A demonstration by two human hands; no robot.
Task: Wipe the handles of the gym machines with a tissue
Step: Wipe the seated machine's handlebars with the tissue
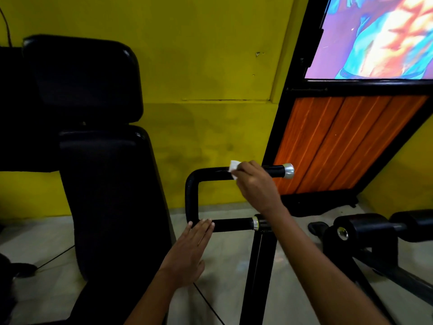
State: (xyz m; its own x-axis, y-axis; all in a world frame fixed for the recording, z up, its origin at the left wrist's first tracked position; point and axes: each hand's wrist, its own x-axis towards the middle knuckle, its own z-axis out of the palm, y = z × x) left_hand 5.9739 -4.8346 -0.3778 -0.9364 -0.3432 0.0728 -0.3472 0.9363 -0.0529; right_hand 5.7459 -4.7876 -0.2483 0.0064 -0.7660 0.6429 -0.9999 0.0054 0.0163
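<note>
The right hand [254, 181] pinches a tissue [233, 168] against the upper handle [274, 171] to wipe it, while the left hand [187, 252], fingers straight, braces the lower handle [232, 225], apparently steadying the frame.

You have one view only, from a wide-angle camera worn on your head. It faces forward and down, toward the yellow wall [206, 66] and the floor [222, 266]. Both forearms enter from the bottom edge; the left hand [187, 254] and right hand [253, 181] sit near centre, close to the lens. The black seat pad [93, 160] fills the left side. Straight edges bow toward the frame borders.
</note>
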